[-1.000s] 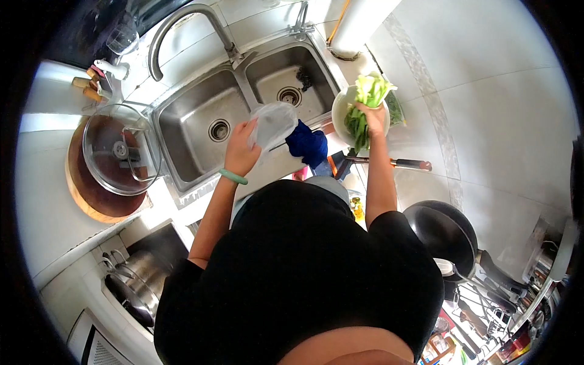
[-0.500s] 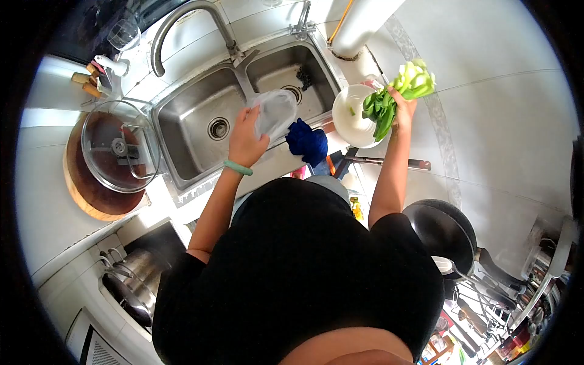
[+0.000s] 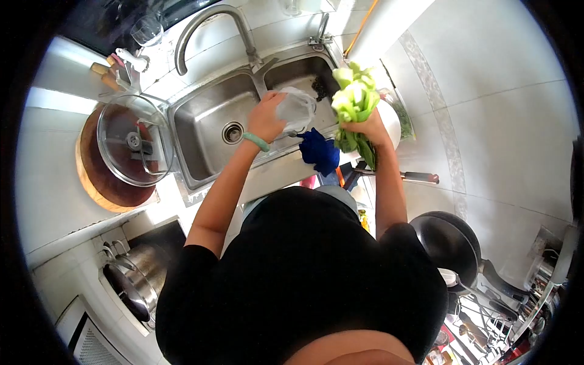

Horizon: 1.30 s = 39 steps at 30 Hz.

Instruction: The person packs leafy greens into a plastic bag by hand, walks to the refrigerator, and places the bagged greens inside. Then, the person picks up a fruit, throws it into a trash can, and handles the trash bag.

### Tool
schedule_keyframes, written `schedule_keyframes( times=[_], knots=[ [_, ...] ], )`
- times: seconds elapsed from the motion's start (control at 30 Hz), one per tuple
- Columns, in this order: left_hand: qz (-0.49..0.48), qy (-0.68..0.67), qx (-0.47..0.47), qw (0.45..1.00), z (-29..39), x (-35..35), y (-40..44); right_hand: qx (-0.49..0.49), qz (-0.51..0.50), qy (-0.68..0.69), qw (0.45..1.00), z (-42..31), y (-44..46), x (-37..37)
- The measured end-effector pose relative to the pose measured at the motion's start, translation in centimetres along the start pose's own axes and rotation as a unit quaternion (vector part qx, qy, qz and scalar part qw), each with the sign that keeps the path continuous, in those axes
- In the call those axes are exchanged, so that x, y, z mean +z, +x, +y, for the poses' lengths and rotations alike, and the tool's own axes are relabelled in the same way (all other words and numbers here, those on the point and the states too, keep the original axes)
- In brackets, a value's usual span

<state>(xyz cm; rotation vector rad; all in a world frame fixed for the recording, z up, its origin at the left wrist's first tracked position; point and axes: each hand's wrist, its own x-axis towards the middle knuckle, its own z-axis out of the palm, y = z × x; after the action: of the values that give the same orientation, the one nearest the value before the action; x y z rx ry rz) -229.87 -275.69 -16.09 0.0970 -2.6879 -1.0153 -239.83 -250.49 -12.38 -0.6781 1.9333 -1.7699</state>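
Observation:
My left hand (image 3: 266,117), with a pale green bangle at its wrist, is closed on the edge of a translucent plastic bag (image 3: 296,111) above the double sink (image 3: 210,125). In my right hand (image 3: 371,126) is a bunch of leafy greens (image 3: 354,97), pale stalks pointing up and dark leaves hanging below the fist. The greens are over the right edge of the sink, near the bag but apart from it. Behind my right hand, a white bowl (image 3: 390,125) is partly hidden. A dark blue cloth (image 3: 319,153) lies at the sink's front edge between my hands.
The faucet (image 3: 214,10) arches over the sink. At the left, a glass lid (image 3: 115,159) leans over a round wooden board (image 3: 88,176). A steel pot (image 3: 146,267) stands lower left. A black pan (image 3: 447,243) and a utensil rack (image 3: 480,322) are at the right.
My right hand has carried the greens from the bowl's right side leftward to the sink edge, nearer the bag. My left hand still holds the bag. The whole view has shifted slightly.

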Motion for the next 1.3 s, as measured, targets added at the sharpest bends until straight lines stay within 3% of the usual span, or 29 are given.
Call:
schedule_keyframes(
  times=[0.1, 0.37, 0.57, 0.8, 0.87, 1.0, 1.07, 1.2, 1.3],
  knots=[
    [-0.03, -0.04, 0.014, 0.999, 0.7, 0.1, 1.1, 0.05, -0.117, 0.104, 0.986, -0.5, -0.4, 1.8],
    [-0.067, -0.078, 0.08, 0.991, 3.4, -3.0, 2.1, 0.134, -0.202, 0.108, 0.964, 1.6, -0.8, 4.5],
    [-0.082, 0.152, 0.181, 0.968, 5.4, -4.0, 1.1, 0.129, -0.171, 0.073, 0.974, 2.2, -0.3, 5.3],
    [-0.069, 0.208, 0.227, 0.949, 5.6, -2.7, 1.1, 0.096, -0.168, -0.041, 0.98, 3.4, 0.0, 5.6],
    [-0.022, 0.138, 0.226, 0.964, 4.5, -2.2, 1.0, 0.084, -0.15, -0.093, 0.981, 2.4, -0.1, 5.6],
    [0.002, 0.079, 0.151, 0.985, 5.7, -3.3, 0.8, 0.082, -0.15, -0.058, 0.983, 3.5, 0.2, 5.7],
    [0.017, 0.107, 0.234, 0.966, 4.6, -2.4, 0.8, 0.089, -0.136, -0.067, 0.984, 3.8, 0.0, 5.8],
    [-0.019, 0.191, 0.26, 0.946, 5.5, -2.0, 0.4, 0.1, -0.119, -0.057, 0.986, 4.5, -0.1, 6.0],
    [0.033, 0.262, 0.272, 0.926, 5.9, -1.6, -0.1, 0.164, -0.116, 0.063, 0.978, 4.5, 0.0, 5.8]
  ],
)
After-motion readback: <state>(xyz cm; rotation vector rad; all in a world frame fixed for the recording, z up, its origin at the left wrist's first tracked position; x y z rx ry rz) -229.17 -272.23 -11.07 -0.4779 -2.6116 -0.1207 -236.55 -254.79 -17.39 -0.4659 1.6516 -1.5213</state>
